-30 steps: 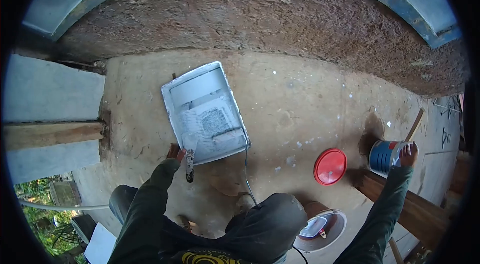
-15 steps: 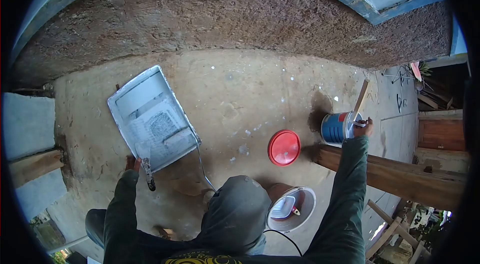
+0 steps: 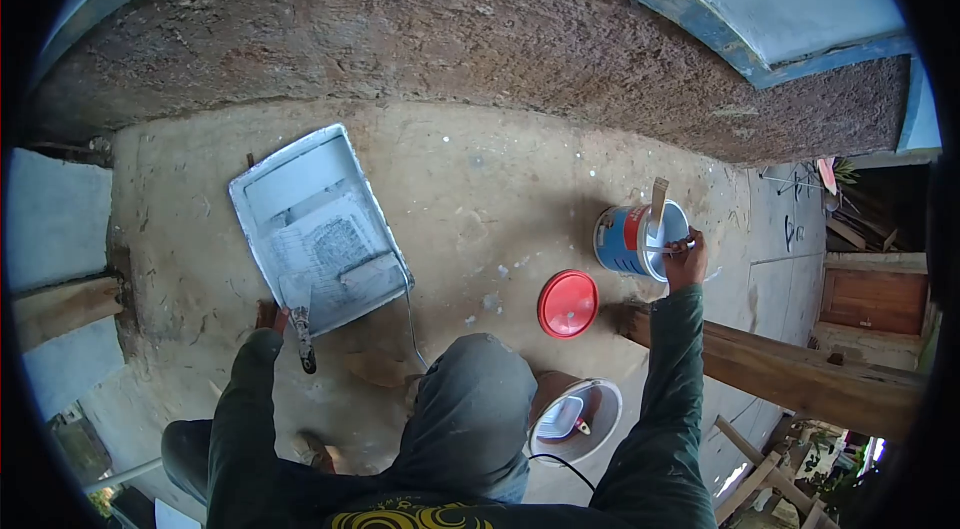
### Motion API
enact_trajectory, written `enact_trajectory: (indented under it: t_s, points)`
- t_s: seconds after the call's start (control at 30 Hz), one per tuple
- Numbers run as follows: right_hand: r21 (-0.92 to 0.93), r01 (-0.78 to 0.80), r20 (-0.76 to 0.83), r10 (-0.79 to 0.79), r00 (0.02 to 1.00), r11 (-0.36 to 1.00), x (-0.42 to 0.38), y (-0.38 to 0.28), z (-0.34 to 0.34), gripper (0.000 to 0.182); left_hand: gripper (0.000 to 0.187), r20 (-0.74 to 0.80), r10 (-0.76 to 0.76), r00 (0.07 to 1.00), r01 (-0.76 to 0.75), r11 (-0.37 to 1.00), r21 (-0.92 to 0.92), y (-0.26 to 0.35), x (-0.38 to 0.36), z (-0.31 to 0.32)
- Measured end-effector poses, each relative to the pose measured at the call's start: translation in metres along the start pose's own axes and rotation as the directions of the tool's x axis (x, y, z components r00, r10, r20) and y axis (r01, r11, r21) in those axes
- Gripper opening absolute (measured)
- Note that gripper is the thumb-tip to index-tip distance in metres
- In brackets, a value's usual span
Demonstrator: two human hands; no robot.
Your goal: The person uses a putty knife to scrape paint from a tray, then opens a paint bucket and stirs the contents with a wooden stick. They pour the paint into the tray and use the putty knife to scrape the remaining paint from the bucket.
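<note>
My left hand (image 3: 268, 316) is closed at the near left edge of a white paint tray (image 3: 262, 254), seemingly gripping its rim. Right beside it a scraper (image 3: 304, 337) lies over that rim, blade inside the tray and dark handle sticking out. A paint roller (image 3: 368, 270) rests in the tray, coated in white. Out to the right, my right hand (image 3: 686, 261) is closed on the handle of a blue and red paint can (image 3: 620, 241). From the can's open mouth a wooden stick (image 3: 658, 204) pokes up. My fingers partly hide the handle.
A red lid (image 3: 568, 305) lies on the concrete floor between tray and can. Near my knee stands a bucket (image 3: 604, 429) with a white container and brush inside. A wooden beam (image 3: 780, 374) lies at the right. A rough wall base (image 3: 450, 29) runs across the far side.
My right hand has brought the paint can left, toward the tray, and off its earlier spot by the beam. My left hand stays at the tray's edge; the view has shifted slightly.
</note>
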State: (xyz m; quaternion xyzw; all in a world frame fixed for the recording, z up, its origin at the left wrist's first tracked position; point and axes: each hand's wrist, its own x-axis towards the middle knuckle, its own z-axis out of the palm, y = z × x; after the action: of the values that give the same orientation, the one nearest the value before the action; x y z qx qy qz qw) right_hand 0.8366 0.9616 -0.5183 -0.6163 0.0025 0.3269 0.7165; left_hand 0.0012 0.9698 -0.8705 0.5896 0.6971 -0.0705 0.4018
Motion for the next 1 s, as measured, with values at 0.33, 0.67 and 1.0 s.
enact_trajectory:
  t_s: [0.33, 0.67, 1.0]
  points:
    - [-0.2, -0.05, 0.329, 0.115, 0.937, 0.978, -0.085, 0.074, 0.11, 0.027, 0.068, 0.043, 0.014, 0.999, -0.018, 0.995, 0.102, 0.045, -0.028, -0.014]
    - [-0.272, -0.103, 0.495, 0.231, 0.838, 0.957, -0.178, 0.134, 0.206, 0.009, 0.048, -0.043, 0.401, 0.915, -0.353, 0.848, 0.395, 0.03, -0.036, -0.001]
    - [-0.308, -0.02, 0.594, 0.208, 0.777, 0.951, -0.201, 0.152, 0.202, 0.011, 0.065, -0.416, -0.09, 0.905, -0.006, 0.975, -0.223, 0.067, -0.052, -0.037]
